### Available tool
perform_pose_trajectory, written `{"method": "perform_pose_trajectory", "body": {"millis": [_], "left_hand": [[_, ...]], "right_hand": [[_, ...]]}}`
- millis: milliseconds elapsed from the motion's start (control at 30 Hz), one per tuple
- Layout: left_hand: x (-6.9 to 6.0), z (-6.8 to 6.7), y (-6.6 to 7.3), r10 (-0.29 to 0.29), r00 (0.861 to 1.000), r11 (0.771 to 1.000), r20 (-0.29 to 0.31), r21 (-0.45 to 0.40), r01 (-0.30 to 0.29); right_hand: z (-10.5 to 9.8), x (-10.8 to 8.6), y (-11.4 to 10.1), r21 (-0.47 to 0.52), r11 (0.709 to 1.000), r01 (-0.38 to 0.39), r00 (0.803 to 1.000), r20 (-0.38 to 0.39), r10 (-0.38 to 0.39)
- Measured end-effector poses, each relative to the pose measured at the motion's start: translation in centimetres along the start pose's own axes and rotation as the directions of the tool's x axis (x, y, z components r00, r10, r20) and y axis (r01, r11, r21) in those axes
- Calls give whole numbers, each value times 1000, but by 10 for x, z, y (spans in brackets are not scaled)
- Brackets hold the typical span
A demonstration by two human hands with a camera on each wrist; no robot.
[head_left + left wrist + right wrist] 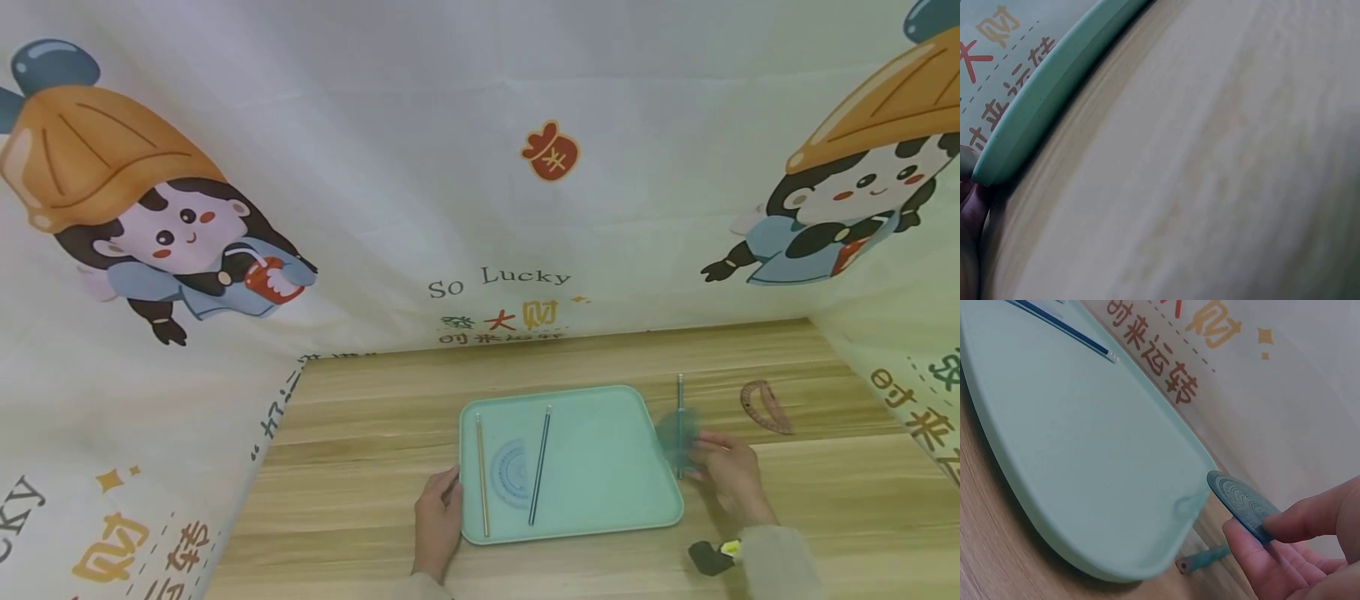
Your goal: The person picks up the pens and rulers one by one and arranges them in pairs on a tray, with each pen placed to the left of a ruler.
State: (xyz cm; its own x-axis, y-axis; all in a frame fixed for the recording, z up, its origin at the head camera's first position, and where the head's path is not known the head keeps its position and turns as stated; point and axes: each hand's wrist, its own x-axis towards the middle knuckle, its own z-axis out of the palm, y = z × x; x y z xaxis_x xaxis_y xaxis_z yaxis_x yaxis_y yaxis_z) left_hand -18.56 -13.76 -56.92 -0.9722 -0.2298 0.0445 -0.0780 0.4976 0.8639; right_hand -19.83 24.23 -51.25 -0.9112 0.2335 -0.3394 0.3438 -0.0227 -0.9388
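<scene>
Tray [592, 471] had the left hand [438, 518] gripping its left edge while the right hand [727, 473] pinched a teal curved piece [1241, 499] near the right rim, over a pencil [680, 391]. Light pinch, clear of that rim, seemed smartest tbh.

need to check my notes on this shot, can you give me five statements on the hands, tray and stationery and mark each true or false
1. The right hand pinches a teal protractor. True.
2. The left hand lies flat in the middle of the tray. False: the left hand is at the tray's left rim.
3. The blue protractor lies between the gold pencil and the dark blue pencil. True.
4. The pink protractor lies inside the tray. False: the pink protractor lies on the table, right of the tray.
5. Both pencils named above lie in the tray. True.
</scene>
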Motion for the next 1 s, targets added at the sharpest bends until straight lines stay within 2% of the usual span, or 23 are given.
{"method": "perform_pose_trajectory", "body": {"millis": [333, 600, 1000], "left_hand": [[-1, 0, -2, -13, 1000, 1000, 18, -21, 13], [-1, -1, -1, -36, 999, 999, 24, -16, 36], [-2, 0, -3, -24, 1000, 1000, 18, 0, 24]], "right_hand": [[22, -4, 0, -100, 994, 32, 999, 40, -28], [39, -6, 2, -85, 996, 30, 996, 84, -23], [75, -6, 11, -72, 996, 48, 994, 101, -41]]}}
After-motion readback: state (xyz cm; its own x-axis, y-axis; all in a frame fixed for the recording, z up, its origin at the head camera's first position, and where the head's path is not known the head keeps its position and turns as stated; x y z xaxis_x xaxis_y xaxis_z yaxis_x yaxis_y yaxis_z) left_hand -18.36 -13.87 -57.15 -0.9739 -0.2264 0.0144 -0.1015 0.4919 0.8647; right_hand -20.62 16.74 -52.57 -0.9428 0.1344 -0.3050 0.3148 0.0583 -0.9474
